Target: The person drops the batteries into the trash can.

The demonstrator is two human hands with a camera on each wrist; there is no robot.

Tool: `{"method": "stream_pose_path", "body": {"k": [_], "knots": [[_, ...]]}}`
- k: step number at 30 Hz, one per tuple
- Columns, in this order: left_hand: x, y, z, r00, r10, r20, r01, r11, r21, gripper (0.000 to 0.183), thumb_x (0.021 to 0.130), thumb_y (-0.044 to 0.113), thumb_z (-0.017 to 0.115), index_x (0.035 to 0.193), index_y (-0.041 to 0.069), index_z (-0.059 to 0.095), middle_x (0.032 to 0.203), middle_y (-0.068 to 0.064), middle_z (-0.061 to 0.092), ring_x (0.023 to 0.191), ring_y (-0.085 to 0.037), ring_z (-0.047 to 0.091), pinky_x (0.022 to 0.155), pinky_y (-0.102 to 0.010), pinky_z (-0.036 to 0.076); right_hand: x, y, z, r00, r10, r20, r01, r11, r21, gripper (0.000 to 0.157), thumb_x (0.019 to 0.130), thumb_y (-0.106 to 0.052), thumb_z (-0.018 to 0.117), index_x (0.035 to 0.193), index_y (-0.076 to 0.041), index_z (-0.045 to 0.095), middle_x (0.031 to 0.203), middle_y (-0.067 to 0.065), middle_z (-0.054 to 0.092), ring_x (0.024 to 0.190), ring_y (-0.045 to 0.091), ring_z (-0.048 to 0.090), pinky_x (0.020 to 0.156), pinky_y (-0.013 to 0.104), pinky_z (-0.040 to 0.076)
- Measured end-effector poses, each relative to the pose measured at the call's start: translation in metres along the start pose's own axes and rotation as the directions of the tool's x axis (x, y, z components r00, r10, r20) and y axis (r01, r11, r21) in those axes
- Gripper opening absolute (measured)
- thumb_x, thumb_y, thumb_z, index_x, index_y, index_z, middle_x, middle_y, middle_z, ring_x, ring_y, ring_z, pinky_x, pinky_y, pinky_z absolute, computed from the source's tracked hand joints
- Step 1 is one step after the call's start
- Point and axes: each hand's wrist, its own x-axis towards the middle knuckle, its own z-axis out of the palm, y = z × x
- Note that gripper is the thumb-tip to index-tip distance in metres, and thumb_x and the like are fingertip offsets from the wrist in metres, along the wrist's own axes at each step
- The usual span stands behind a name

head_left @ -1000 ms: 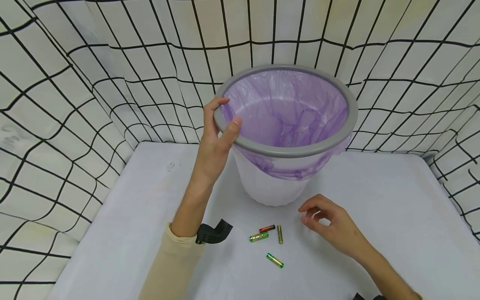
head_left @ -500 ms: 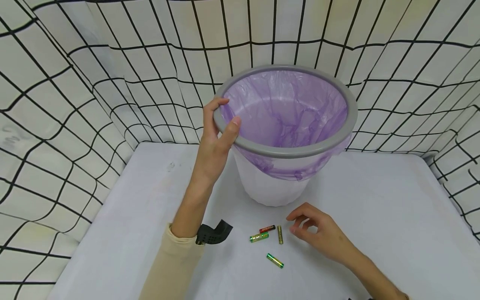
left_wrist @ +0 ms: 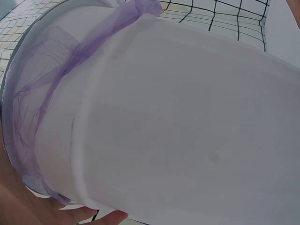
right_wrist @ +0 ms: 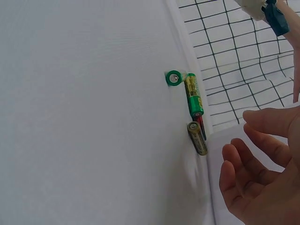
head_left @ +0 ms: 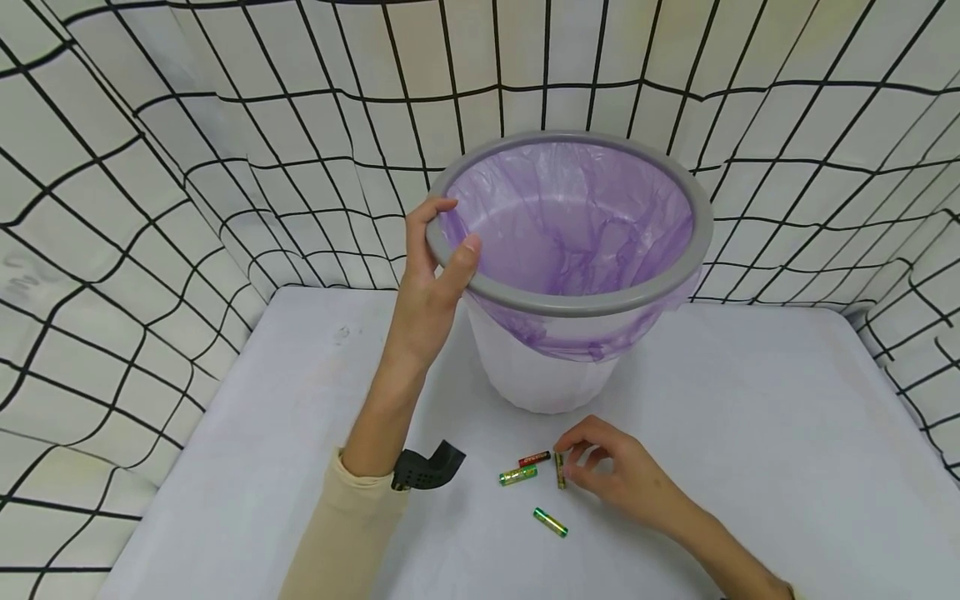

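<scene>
While the left hand grips the gray rim of the bin, the right hand hangs beside the gold battery.

That hand's fingers bend loosely, holding nothing; I can't tell if one touches the battery. It lies in front of the bin, well away from the tabletop's far edge. To pinch it well, I'd put thumb and finger on its long sides, go gently so it won't roll, and mind the red battery beside it.

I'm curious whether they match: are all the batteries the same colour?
No, the head view shows a red battery beside a green battery.
</scene>
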Motion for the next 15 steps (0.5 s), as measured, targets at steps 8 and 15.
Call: {"method": "stream_pose_path", "body": {"k": [8,15], "knots": [[0.0,0.001,-0.001,1.0,-0.003,-0.004,0.003,1.0,0.003,0.058,0.094,0.052,0.06,0.146,0.037,0.039,0.161,0.0,0.037,0.139,-0.019,0.046,0.113,-0.053,0.042,0.003,0.001,0.008,1.0,0.015,0.02,-0.015,1.0,0.003,0.026,0.09,-0.004,0.078,0.113,-0.012,0.071,0.107,0.005,0.07,0.095,0.019,0.067,0.082,0.025,0.057],[0.0,0.001,-0.002,1.0,0.003,-0.001,-0.003,1.0,-0.002,0.06,0.094,0.053,0.06,0.146,0.035,0.038,0.162,0.0,0.035,0.139,-0.019,0.046,0.113,-0.053,0.042,0.007,-0.001,0.016,0.999,-0.018,0.044,0.021,0.998,-0.056,0.021,0.092,-0.011,0.078,0.112,-0.017,0.072,0.108,0.001,0.072,0.092,0.016,0.066,0.082,0.028,0.056]]}}
